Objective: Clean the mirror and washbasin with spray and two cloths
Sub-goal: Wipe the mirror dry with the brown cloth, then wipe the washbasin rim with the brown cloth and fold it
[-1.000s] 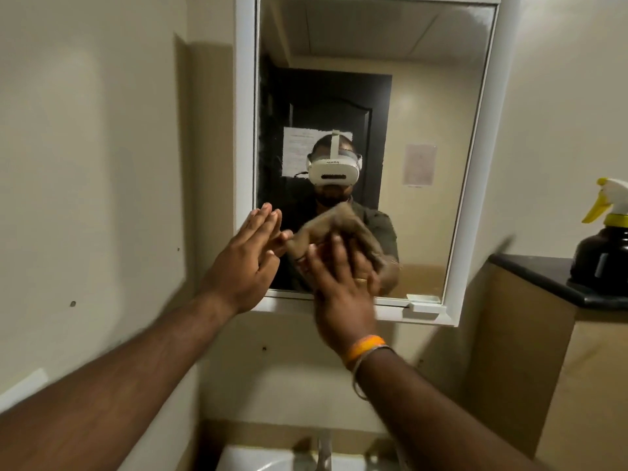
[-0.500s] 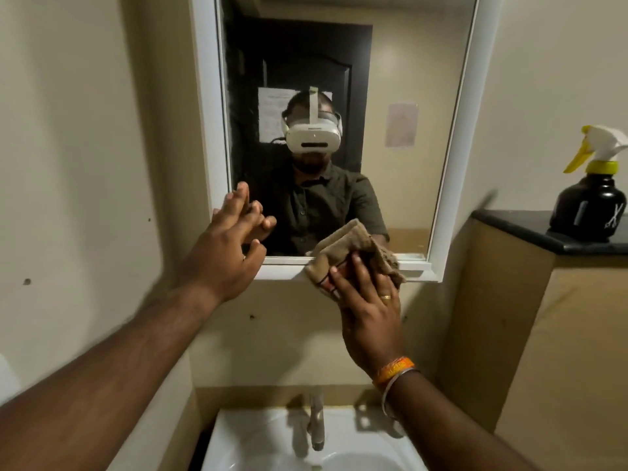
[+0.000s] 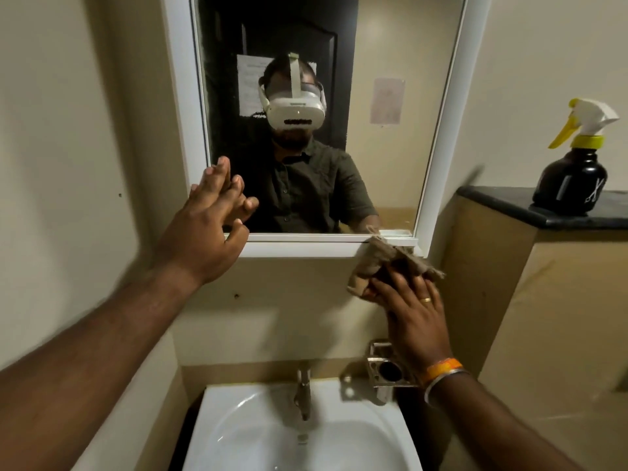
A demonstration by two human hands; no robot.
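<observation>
Mirror (image 3: pixel 390 137) cleaning was the step in hand as I watched: the right hand (image 3: pixel 413 311) pressed a crumpled brown cloth (image 3: pixel 380 266) with straight, spread fingers against the wall just under the white frame's lower right corner. The cloth's top edge touched the frame (image 3: pixel 306 248). The left hand (image 3: pixel 207 229) was flat and held nothing, its fingertips resting on the glass at the lower left corner.

Below, the white washbasin (image 3: pixel 238 436) and its tap (image 3: pixel 303 396) sat beneath both arms, with a metal holder (image 3: pixel 387 370) on the wall near the right wrist. The spray bottle (image 3: pixel 574 164) stood upright on a dark ledge (image 3: pixel 503 202) well to the right.

I judged the glass nearly finished. The next move called for ending the wipe along the bottom frame, then turning to the basin. I could see only 1 cloth.

Compared with 0.5 s earlier, the cloth had slid right and slightly lower, from the frame's middle to its right corner. The view had tipped down, showing more basin.
</observation>
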